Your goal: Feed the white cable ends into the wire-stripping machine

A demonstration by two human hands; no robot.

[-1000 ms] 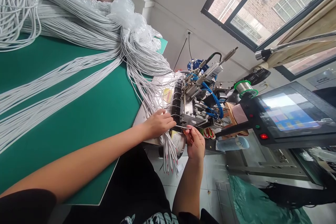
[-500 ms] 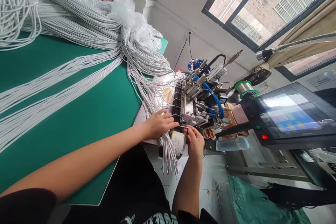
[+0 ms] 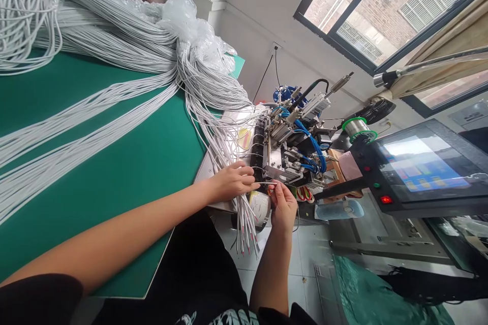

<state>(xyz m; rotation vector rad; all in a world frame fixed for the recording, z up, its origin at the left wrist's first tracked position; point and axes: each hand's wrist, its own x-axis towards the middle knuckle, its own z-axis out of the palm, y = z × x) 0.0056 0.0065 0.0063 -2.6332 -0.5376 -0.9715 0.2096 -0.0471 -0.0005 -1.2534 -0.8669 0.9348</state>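
A single white cable stretches between my two hands, just in front of the machine. My left hand is closed on it with the fingertips, above a hanging bunch of white cables whose ends show reddish tips. My right hand pinches the cable's other end between thumb and fingers. The exact cable tip is too small to make out. Beneath the hands sits a white roll with dark marks on it.
Long bundles of white cable and clear plastic wrap lie across the green table. To the right stand a touchscreen panel with a lit red button and a spool of wire. A blue bottle lies below.
My left hand has drawn slightly left and my right hand slightly right, so more of the cable shows between them.
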